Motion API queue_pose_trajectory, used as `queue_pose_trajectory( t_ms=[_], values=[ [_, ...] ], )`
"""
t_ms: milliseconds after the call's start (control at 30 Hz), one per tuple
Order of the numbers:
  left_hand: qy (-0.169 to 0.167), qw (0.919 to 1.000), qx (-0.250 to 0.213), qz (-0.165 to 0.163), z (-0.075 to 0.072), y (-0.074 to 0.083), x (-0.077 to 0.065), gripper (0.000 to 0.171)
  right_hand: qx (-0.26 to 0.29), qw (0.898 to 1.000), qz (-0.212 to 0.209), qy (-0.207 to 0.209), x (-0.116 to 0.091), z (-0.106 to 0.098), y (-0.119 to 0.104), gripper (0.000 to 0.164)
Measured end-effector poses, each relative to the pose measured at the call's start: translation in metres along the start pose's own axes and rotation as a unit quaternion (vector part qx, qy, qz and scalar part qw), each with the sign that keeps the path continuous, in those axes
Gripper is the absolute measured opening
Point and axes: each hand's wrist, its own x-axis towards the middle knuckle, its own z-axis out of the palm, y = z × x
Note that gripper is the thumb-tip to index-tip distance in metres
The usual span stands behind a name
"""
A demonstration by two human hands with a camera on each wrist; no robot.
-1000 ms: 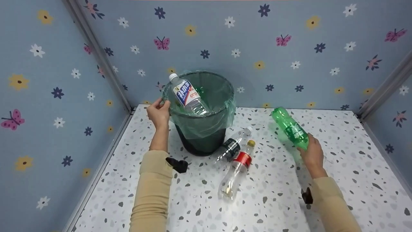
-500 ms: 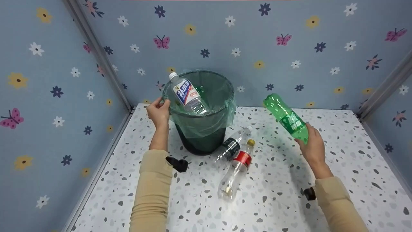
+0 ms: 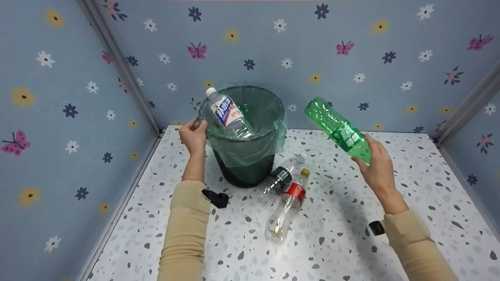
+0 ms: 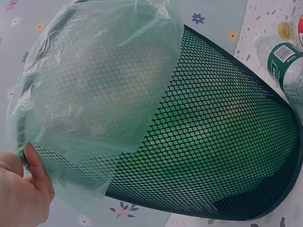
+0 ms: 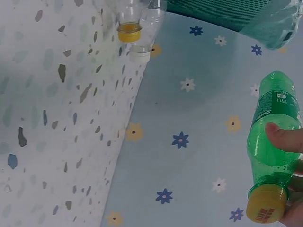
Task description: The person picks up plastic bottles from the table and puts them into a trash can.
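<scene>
My left hand [image 3: 193, 136] pinches the left rim of a black mesh trash bin [image 4: 213, 137], thumb and fingers over its green plastic liner [image 3: 246, 152]. A clear bottle with a white cap [image 3: 230, 115] leans inside the bin mouth, cap end against the left rim. Something green, partly hidden, lies below it. To the right, my right hand [image 3: 378, 168] grips a green plastic bottle [image 3: 338, 130] near its capped end, holding it tilted above the table. Its yellow cap [image 5: 267, 204] shows in the right wrist view.
Two clear bottles lie on the speckled table [image 3: 328, 249] just right of the bin: one with a dark label [image 3: 280, 178], one with a red label [image 3: 293, 192] and yellow cap. Flowered walls [image 3: 269, 35] stand behind and at both sides.
My right hand has raised the green bottle off the table and shifted it up and left, toward the bin. The left hand stays at the rim.
</scene>
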Motion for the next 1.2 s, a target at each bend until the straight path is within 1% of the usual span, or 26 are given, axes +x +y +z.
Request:
queue_pose_trajectory(
  t_ms=[167,267,433,567,733,833,967,1200],
  values=[
    [0.0,1.0,0.001,0.003,0.0,0.0,-0.001,0.036,0.001,0.999,-0.032,0.009,0.009,-0.006,-0.018,0.065],
    [0.002,1.0,0.008,-0.001,0.0,0.0,-0.001,0.036,0.0,0.999,-0.048,0.009,0.016,-0.009,-0.029,0.065],
    [0.0,0.9999,0.01,-0.012,0.0,0.002,0.0,0.036,-0.007,0.998,-0.06,-0.001,0.028,-0.015,-0.046,0.066],
    [-0.001,0.9999,0.005,-0.012,0.0,0.002,0.0,0.036,-0.012,0.997,-0.072,-0.01,0.038,-0.018,-0.056,0.067],
    [0.0,1.0,0.004,0.0,0.0,0.001,0.0,0.036,-0.022,0.996,-0.086,-0.026,0.049,-0.021,-0.07,0.067],
    [0.002,1.0,0.004,0.007,-0.001,0.001,0.0,0.035,-0.034,0.993,-0.104,-0.035,0.056,-0.022,-0.078,0.067],
    [0.001,1.0,0.0,0.003,-0.001,0.001,0.0,0.035,-0.057,0.99,-0.118,-0.052,0.067,-0.024,-0.09,0.067],
    [-0.006,1.0,-0.007,-0.003,-0.001,0.002,-0.001,0.035,-0.099,0.983,-0.125,-0.092,0.084,-0.024,-0.111,0.067]
  ],
)
